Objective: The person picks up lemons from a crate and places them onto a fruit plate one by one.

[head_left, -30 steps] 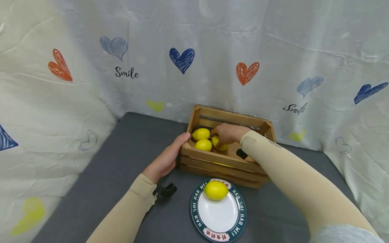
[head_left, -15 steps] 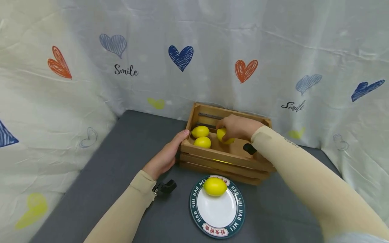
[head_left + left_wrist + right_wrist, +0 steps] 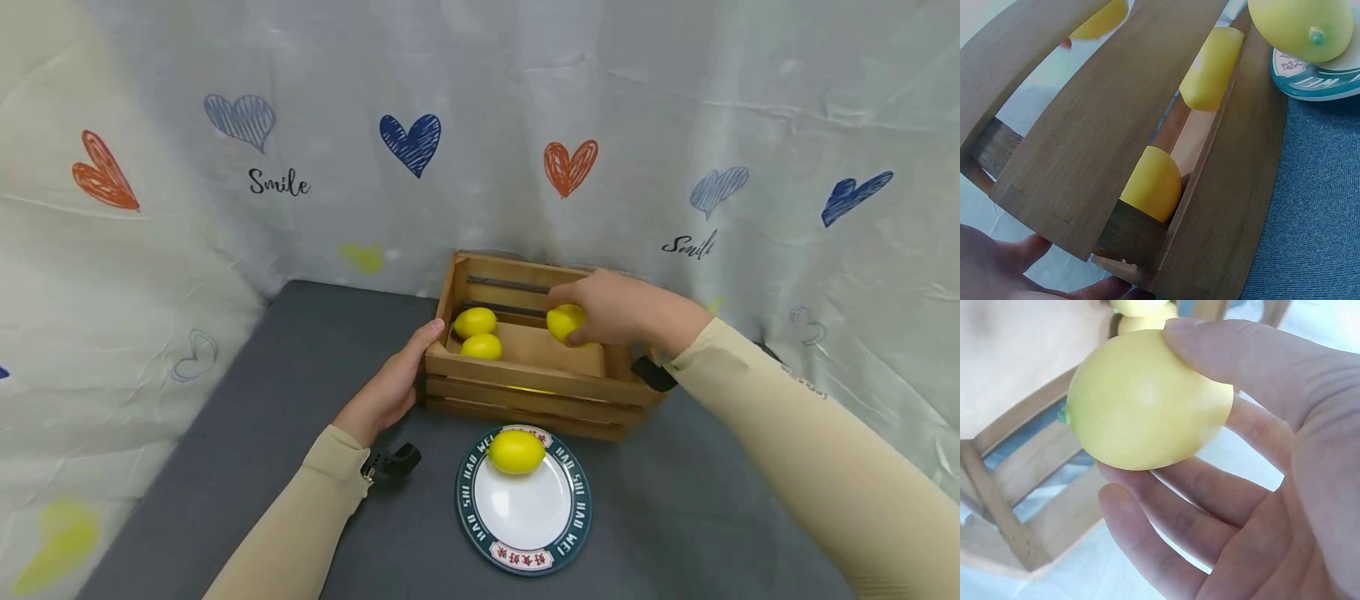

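Over the right half of the slatted wooden crate (image 3: 517, 389), my right hand (image 3: 637, 310) pinches a lemon (image 3: 564, 322) between thumb and fingers. In the right wrist view that lemon (image 3: 1147, 400) shows its small green tip, and the thumb lies on its upper side. My left hand (image 3: 386, 387) grips the crate's near left corner, with the thumb up at the rim. Two more lemons lie inside at the left end, one behind (image 3: 476, 322) and one in front (image 3: 481, 347). Another lemon (image 3: 517, 452) rests on the far part of a green-rimmed white plate (image 3: 523, 562).
The plate stands just in front of the crate on a dark grey tabletop (image 3: 247, 442). Behind the crate hangs a pale curtain (image 3: 487, 192) printed with hearts. A dark strap (image 3: 397, 460) is on the left wrist, and another (image 3: 652, 373) on the right.
My right hand has carried its lemon up and to the right, away from the two at the left end. My left hand keeps its place on the crate. The head view has shifted slightly.
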### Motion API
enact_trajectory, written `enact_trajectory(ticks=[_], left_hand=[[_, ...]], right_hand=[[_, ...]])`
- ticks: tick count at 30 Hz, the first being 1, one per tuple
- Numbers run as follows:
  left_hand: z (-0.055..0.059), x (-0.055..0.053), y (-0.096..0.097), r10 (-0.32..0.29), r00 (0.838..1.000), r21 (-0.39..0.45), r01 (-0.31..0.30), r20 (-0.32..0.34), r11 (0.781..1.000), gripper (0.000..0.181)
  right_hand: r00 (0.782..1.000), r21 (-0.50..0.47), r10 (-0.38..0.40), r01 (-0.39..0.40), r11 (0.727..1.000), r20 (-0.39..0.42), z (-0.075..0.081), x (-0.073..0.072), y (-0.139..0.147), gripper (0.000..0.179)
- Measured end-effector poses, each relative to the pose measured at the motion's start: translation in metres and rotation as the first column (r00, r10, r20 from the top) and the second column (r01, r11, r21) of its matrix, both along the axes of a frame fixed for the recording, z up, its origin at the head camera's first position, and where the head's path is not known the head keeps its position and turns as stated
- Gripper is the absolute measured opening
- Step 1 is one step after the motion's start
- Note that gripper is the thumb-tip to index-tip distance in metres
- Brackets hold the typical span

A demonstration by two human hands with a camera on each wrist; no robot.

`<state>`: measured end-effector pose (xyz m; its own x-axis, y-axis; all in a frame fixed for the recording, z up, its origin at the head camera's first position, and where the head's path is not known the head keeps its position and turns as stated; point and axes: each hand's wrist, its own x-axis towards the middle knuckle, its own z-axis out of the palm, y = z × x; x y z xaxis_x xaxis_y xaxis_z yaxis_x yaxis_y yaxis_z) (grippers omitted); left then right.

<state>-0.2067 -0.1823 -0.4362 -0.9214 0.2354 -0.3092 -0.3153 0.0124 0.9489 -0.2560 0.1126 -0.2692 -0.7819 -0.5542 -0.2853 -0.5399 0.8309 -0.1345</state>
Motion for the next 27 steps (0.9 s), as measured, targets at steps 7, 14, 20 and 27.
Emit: enact_trajectory(ticks=[7, 14, 20, 27], left_hand=[[-0.005, 0.0, -0.004, 0.009, 1.0, 0.002, -0.009, 0.026, 1.0, 0.097], [0.001, -0.004, -0.005, 0.013, 1.0, 0.014, -0.013, 0.005, 1.0, 0.1], [0.0, -0.003, -0.003, -0.011, 1.0, 0.026, 0.011, 0.008, 1.0, 0.096], [0.0, -0.001, -0.001, -0.007, 1.0, 0.052, 0.007, 0.008, 0.999, 0.095]], right_hand=[[0.997, 0.008, -0.026, 0.027, 1.0, -0.068, 0.006, 0.032, 0.013, 0.046], [0.993, -0.005, 0.006, -0.007, 1.0, -0.116, 0.018, 0.065, 0.021, 0.05], [0.994, -0.032, 0.061, -0.064, 0.997, -0.09, 0.014, 0.095, 0.024, 0.051], [0.972, 0.024, 0.145, -0.143, 0.989, -0.185, -0.011, 0.119, 0.024, 0.053]])
